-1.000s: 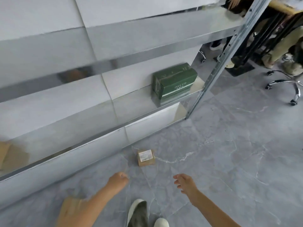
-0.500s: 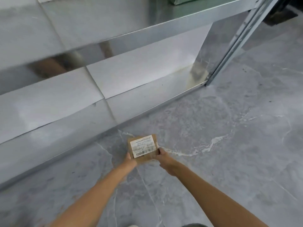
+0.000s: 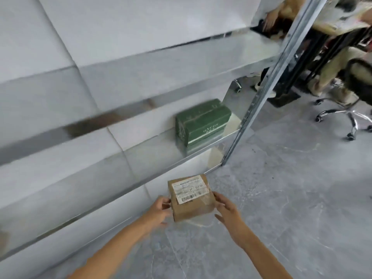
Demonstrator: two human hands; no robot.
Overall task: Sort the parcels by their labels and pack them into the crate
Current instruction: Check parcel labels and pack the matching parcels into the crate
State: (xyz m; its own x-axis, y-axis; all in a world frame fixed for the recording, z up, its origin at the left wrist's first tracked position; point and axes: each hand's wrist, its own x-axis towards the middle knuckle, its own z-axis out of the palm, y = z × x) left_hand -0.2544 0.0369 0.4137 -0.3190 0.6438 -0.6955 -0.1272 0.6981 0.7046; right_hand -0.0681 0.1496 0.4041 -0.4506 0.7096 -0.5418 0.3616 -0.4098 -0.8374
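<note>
Now parcel (image 3: 191,198) lifted, gripped L hand (image 3: 159,210), R hand (image 3: 227,210)

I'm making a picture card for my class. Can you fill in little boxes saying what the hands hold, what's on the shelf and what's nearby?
held thing: brown parcel, white label on top
left hand: holds the parcel's left side
right hand: holds its right side
shelf: metal, green box near its right end
far right: wheeled chair base
</note>
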